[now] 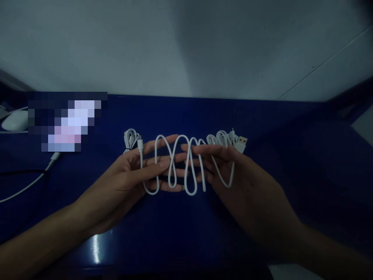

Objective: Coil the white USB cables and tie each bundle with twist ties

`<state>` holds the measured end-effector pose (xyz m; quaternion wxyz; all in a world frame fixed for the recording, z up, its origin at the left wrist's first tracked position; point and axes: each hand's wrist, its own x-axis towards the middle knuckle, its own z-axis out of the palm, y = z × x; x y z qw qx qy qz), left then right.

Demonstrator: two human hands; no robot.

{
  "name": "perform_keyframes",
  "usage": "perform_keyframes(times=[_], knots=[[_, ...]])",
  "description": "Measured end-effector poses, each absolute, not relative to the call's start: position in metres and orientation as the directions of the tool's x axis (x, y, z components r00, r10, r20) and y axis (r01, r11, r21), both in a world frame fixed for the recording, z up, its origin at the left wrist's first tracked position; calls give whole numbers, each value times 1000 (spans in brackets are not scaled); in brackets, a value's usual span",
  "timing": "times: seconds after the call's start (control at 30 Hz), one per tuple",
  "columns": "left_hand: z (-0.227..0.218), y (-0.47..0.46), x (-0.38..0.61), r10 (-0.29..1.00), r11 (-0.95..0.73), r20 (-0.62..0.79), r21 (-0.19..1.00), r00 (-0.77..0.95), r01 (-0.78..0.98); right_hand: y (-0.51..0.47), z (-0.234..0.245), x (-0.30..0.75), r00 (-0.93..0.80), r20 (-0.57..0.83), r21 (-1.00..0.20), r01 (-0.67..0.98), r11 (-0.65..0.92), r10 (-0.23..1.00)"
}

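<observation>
Between my two hands a white USB cable is stretched out in several loose zigzag loops. My left hand supports the left loops, its thumb lying over the cord and its fingers extended behind. The cable's small plug stands up beside that hand's index finger. My right hand is closed around the right-hand loops, fingers curled behind them. Near its knuckles shows a USB-A plug with a metal end; whether it belongs to the held cable I cannot tell.
A bundled white cable lies behind my left hand, and more coiled white cables lie behind my right. At left are a pixelated bright screen with a white cord and a white rounded object. The blue tabletop meets a pale wall.
</observation>
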<state>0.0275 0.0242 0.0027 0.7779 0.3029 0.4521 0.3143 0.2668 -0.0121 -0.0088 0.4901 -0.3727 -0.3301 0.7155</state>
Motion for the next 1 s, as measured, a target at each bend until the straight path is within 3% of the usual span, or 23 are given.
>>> perform_keyframes(times=[0.3, 0.57, 0.87, 1.0], knots=[[4, 26, 28, 764, 615, -514, 764, 390, -197, -12, -9, 267, -257, -164, -865, -427, -264, 952], [3, 23, 27, 756, 628, -523, 750, 394, -209, -19, -17, 268, -181, -69, -942, -312, -124, 981], [0, 26, 24, 739, 644, -550, 747, 389, -165, -18, -19, 269, -246, -63, -932, -332, -145, 967], [0, 24, 25, 754, 634, -537, 746, 379, -205, -18, -18, 271, -264, -126, -916, -340, -214, 956]])
